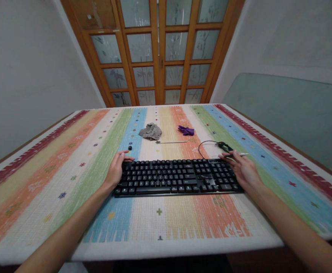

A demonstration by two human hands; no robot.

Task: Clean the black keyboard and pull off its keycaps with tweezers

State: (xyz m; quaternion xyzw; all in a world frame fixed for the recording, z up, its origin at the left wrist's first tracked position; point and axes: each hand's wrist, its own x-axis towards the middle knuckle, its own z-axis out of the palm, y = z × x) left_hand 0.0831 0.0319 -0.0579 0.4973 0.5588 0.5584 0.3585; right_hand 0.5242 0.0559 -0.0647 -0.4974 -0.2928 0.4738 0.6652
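A black keyboard (166,178) lies flat on the striped cloth in front of me. My left hand (117,167) rests against its upper left corner, fingers stretched along the back edge. Just beyond those fingertips sits a loose black keycap (130,148). At the upper right corner is my right hand (244,168), its fingers closed around a thin silver tool (243,154) that mostly hides behind them; its kind is unclear. Next to these fingers lies the bundled black cable (224,146), which loops back to the keyboard.
Behind the keyboard lie a crumpled grey cloth (151,131), a purple cloth piece (186,131) and a thin rod (173,142) with a dark tip. The striped tablecloth (77,178) covers the table. Wood-framed glass doors (160,53) stand beyond; a pale green panel (291,110) leans at right.
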